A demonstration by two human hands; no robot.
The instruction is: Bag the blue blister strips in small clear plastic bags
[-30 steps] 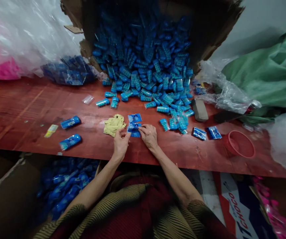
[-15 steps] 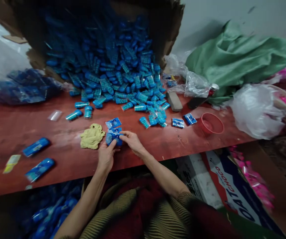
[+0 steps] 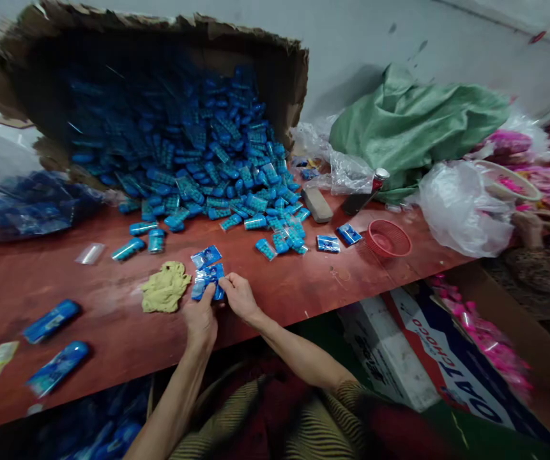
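Over the table's front part, my left hand pinches a blue printed packet between thumb and fingers. My right hand grips the packet's right edge, its fingertips close to the left thumb. Just beyond it lies another flat blue packet; I cannot tell whether the two touch. A crumpled yellow cloth is left of my hands. Farther left rest two blue wrapped pieces, one behind the other.
A torn cardboard box spills many small blue-capped bottles onto the red table. To the right are a red plastic basket, a grey block and a green sack. Another person's hand shows at far right.
The view has tilted up and turned, so things sit lower and further left. Both hands still hold the blue packet, with the right hand's fingers now closer together at its edge.
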